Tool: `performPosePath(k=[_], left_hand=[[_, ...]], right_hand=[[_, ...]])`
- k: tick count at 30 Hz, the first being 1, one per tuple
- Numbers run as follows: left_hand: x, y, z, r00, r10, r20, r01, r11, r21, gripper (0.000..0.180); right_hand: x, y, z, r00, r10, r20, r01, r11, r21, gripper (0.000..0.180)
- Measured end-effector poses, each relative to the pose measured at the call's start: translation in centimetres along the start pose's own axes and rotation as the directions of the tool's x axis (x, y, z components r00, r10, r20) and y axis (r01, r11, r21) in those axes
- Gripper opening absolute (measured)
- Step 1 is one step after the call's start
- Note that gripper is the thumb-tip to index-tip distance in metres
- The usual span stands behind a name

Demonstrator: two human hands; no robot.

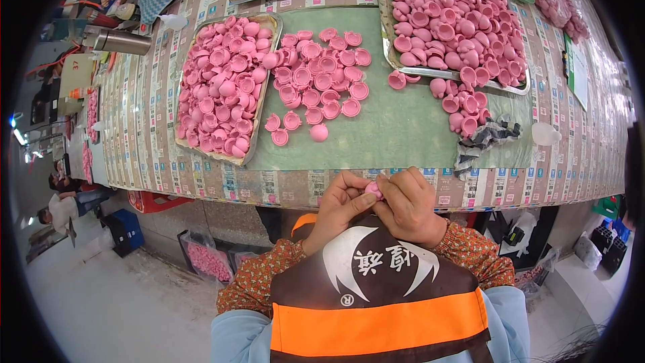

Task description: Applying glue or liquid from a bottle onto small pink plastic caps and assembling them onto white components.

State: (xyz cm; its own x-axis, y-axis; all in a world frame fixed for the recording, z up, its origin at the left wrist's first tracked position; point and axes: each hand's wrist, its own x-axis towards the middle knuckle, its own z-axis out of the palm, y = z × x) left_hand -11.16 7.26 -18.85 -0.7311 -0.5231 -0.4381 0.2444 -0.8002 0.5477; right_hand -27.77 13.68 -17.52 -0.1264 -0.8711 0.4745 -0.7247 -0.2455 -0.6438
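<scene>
A small pink cup-shaped piece (374,190) is pinched between my two hands, close to the table's near edge. My left hand (345,203) grips it from the left with thumb and fingers. From the other side, the fingers of my right hand (410,207) close on it and partly hide it. Beyond them, a group of loose pink cup-shaped pieces (323,82) lies on a green mat (376,144), many with the hollow side up. Another small pile of pink pieces (463,104) spills below the right tray.
Heaped pink pieces fill a left metal tray (277,30) and a larger right tray (388,44). A crumpled dark cloth (490,136) and a translucent white item (545,134) lie at right. A steel flask (122,41) lies far left. Other people sit beyond.
</scene>
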Motion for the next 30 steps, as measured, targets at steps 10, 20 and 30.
performPosePath(k=[10, 20, 30], left_hand=[[-0.1, 0.1, 0.4, 0.999, -0.021, -0.041, 0.023, 0.999, 0.037, 0.016], [0.0, -0.1, 0.1, 0.999, 0.011, -0.037, -0.008, 0.997, 0.078, 0.017], [-0.1, 1.0, 1.3, 0.996, -0.002, -0.091, 0.008, 0.998, 0.067, 0.021]], right_hand=[[0.1, -0.1, -0.1, 1.000, 0.005, 0.007, -0.005, 1.000, 0.003, 0.026], [-0.2, 0.0, -0.2, 1.000, 0.005, 0.021, -0.005, 1.000, 0.004, 0.039], [0.3, -0.5, -0.4, 0.998, 0.069, 0.012, -0.069, 0.997, -0.043, 0.042]])
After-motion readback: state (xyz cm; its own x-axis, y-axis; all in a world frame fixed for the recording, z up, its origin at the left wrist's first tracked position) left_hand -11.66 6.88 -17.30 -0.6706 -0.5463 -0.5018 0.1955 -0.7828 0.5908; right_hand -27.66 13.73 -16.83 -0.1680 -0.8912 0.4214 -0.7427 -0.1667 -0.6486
